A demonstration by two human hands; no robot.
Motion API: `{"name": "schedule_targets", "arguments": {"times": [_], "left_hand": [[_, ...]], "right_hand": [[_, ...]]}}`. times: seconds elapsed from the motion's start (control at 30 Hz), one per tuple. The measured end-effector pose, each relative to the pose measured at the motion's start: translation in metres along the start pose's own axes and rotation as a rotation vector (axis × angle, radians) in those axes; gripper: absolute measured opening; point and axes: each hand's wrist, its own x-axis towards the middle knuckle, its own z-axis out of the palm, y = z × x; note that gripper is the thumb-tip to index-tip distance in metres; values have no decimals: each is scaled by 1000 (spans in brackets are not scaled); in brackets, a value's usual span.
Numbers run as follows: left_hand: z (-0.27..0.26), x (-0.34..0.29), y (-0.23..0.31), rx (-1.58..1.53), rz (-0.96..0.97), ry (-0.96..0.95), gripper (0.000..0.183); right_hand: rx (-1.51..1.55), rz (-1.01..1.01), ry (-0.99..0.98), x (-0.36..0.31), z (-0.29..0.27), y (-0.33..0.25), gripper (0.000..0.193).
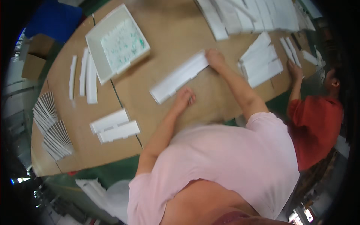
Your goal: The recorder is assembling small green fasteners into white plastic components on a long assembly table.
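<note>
A long white strip-shaped panel [179, 77] with raised edges lies slanted on the brown tabletop in front of me. My right hand [215, 60] is closed around its far right end. My left hand [184, 99] is beside the panel's near edge, with its fingers curled together. Whatever those fingers hold, if anything, is too small and blurred to name. Further left stands a white open box [92, 48] with many small green and white pieces [123, 45] in it.
Two short white panels [119, 131] lie left of my left arm, with fanned stacks of thin strips [56, 137] beyond. White strips [92, 80] rest beside the box. Stacked white panels [260, 63] are on the right, where a co-worker in red [317, 127] handles strips.
</note>
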Motion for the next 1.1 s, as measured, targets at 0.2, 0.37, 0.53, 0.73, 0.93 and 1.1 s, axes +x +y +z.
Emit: {"name": "schedule_targets", "arguments": {"times": [0.2,0.37,0.53,0.73,0.93,1.1], "left_hand": [[-9,-5,-4,-91,-48,8,8],[-7,-8,-18,106,-80,172,10],[-10,0,-28,488,-82,325,13],[-10,-4,-31,702,-147,330,18],[-9,-6,-41,817,-115,316,19],[-24,-8,-55,677,-39,266,21]], "right_hand": [[222,171,-40,-108,22,-38,21],[649,256,-137,-144,26,-52,19],[705,63,-82,-167,29,-33,14],[691,-118,-144,-186,32,-43,14],[690,-88,-252,-191,28,-42,15],[647,-90,-271,-196,36,-47,17]]}}
